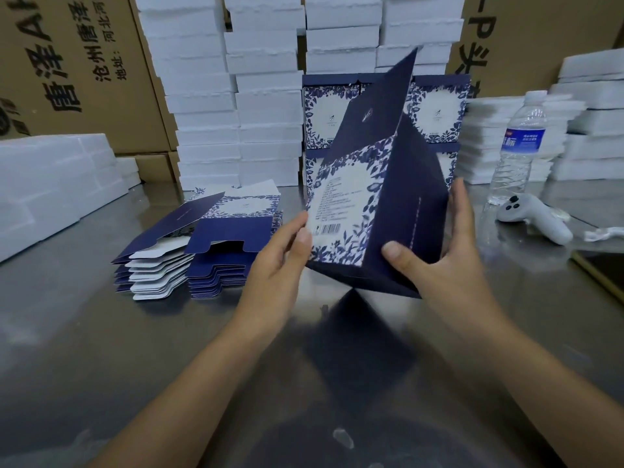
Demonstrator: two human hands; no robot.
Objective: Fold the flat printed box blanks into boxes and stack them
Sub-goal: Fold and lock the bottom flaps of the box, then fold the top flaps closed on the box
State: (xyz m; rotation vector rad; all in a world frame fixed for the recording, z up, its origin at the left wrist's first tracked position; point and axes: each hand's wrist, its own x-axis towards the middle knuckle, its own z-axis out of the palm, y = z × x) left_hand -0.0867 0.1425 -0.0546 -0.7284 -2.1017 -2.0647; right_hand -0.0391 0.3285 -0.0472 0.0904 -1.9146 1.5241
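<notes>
A navy and white floral box blank point(371, 184), partly opened into a sleeve, stands tilted above the steel table point(101, 332) at centre. My right hand point(435, 251) grips its dark side panel, thumb in front and fingers behind the right edge. My left hand point(283, 255) touches the box's lower left edge with relaxed fingers. A pile of flat blanks point(209, 244) lies to the left on the table. Behind the held box, folded printed boxes point(435, 113) are stacked in two rows against the back.
White foam trays point(236, 96) are piled high at the back, with more at left point(50, 184) and right point(580, 130). A water bottle point(516, 150) and a white controller point(533, 217) sit at right. Large cardboard cartons point(74, 62) stand behind.
</notes>
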